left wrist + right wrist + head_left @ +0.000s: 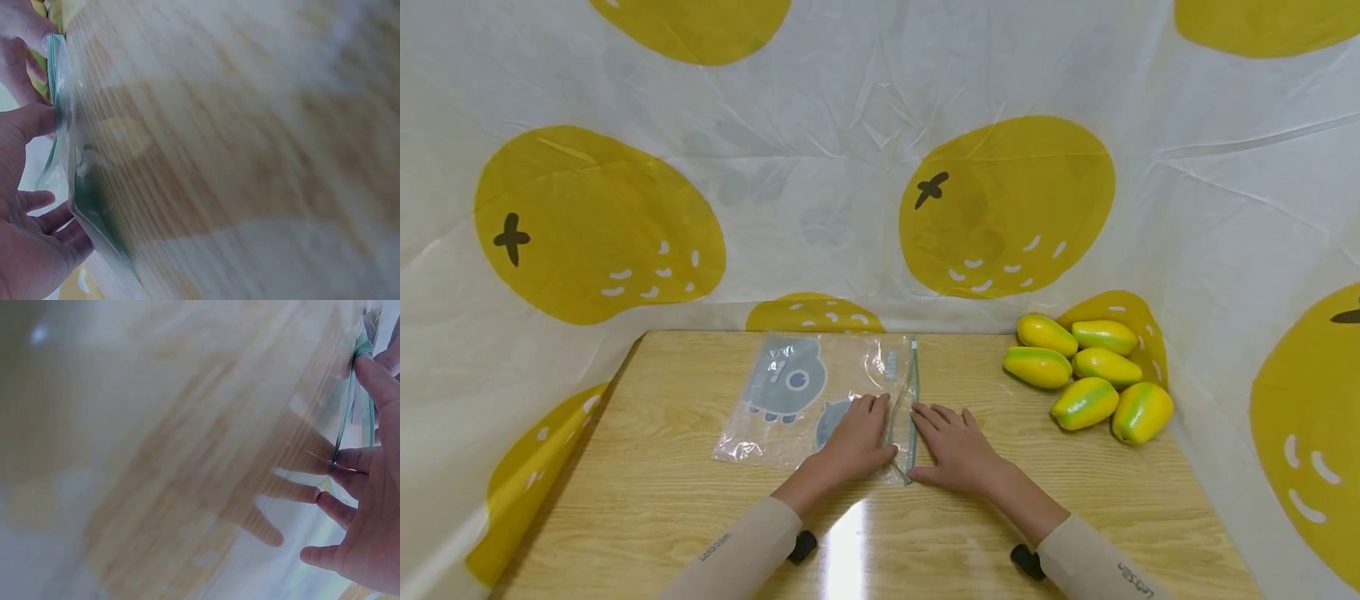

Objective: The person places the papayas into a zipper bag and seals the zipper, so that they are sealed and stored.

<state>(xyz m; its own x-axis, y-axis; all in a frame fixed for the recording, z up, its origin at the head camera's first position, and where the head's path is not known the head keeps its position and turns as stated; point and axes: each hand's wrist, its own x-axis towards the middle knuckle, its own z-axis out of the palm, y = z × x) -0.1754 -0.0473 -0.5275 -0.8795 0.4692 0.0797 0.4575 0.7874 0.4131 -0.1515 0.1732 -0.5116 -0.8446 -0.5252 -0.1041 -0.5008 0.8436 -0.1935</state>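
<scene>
Your left hand (857, 433) lies on the film by the bag's mouth, its fingers nearly straight and the thumb apart from them, clamped on nothing. Your right hand (958, 450) is spread too, with fingertips and thumb touching the outer strip of the green zip (914, 400). Whether any tip reaches inside the mouth is hard to tell, as the clear film and blurred wrist views hide it.

The printed plastic bag (811, 404) lies flat at the middle of the table (962, 533), reaching its far edge, mouth towards the right edge. The two strips stand apart between your hands and meet near the slider (914, 343) at the far end.

You seem to be parting the mouth. Pin the lower layer lightly, draw the strips apart evenly, and work along the zip; tugging one corner could skid the slick film.

Six yellow-green fruits (1107, 367) cluster near the table's far right corner, well apart from your right hand. A fruit-patterned curtain (820, 208) hangs behind.
</scene>
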